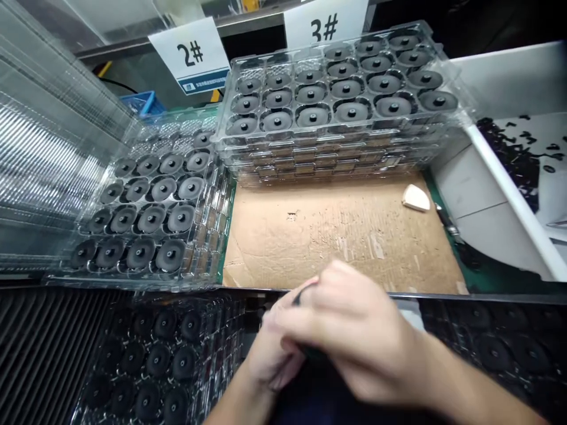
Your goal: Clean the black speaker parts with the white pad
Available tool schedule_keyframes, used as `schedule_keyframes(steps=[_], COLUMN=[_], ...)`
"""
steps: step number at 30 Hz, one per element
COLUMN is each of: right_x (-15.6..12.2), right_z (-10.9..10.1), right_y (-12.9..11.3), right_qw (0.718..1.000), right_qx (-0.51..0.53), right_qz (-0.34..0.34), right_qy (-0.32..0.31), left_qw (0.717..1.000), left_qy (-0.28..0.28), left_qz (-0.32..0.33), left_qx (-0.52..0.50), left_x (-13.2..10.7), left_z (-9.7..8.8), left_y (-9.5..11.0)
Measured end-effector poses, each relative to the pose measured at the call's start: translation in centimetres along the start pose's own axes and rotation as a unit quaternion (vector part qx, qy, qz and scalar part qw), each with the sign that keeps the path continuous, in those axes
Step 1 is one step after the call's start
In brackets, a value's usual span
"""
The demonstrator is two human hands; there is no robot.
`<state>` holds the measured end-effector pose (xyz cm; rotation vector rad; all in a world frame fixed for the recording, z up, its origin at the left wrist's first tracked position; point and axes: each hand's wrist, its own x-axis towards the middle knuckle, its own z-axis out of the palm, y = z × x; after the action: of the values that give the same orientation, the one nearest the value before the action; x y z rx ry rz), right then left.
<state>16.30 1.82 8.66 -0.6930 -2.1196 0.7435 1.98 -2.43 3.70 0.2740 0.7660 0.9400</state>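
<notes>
1. Head view: the right hand (358, 327) and the left hand (274, 351) are meeting just before the near edge of the cardboard (274, 236), the right partly covering the left.
2. A dark part (302, 294) is showing as a sliver between the hands, the rest being hidden.
3. The right hand's fingers are curling inward, blurring; the left hand is bending beneath. Which hand is grasping the dark part cannot be told.
4. The cardboard is lying on a green worktop (514, 280); a white block (416, 198) is resting near its right edge, a slim tool (448, 221) just beside.
5. A rear stack (310, 156) of clear trays is standing across the cardboard's far end, holding grey discs (313, 116).
6. A left stack (208, 224) is standing alongside, also holding discs.
7. At right, a white box (505, 185) is holding black pieces (516, 171).
8. Signs reading "2#" (190, 54) and "3#" (324, 26) are hanging behind.
9. Lower trays (221, 345) are sitting in dimness at lower left, carrying dark discs.
</notes>
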Motion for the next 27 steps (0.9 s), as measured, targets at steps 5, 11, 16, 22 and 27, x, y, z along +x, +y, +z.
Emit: schedule_keyframes(steps=[5,11,16,22,27], right_x=[-4.2,-10.0,-6.4,-2.5,-1.8], right_z=[0.1,3.6,0.3,-1.1,-0.3], right_y=[5.1,8.0,4.2,-0.9,-0.1], right_qw=[0.935,0.927,0.924,0.988,0.982], right_qx=[0.005,0.018,0.004,-0.031,-0.066], right_qz=[0.339,0.37,0.353,0.127,0.163], right_qy=[0.103,0.061,0.146,0.078,0.065], left_qw=[0.995,0.996,0.998,1.0,0.999], left_qy=[-0.067,-0.053,-0.025,0.007,0.039], left_qz=[-0.01,-0.016,-0.023,0.003,-0.001], left_qx=[-0.077,-0.073,-0.058,-0.001,0.004], left_x=[0.4,0.9,1.5,2.2,2.2], left_z=[0.2,0.8,1.6,1.7,2.3], left_y=[-0.2,0.0,-0.2,-0.2,-0.3])
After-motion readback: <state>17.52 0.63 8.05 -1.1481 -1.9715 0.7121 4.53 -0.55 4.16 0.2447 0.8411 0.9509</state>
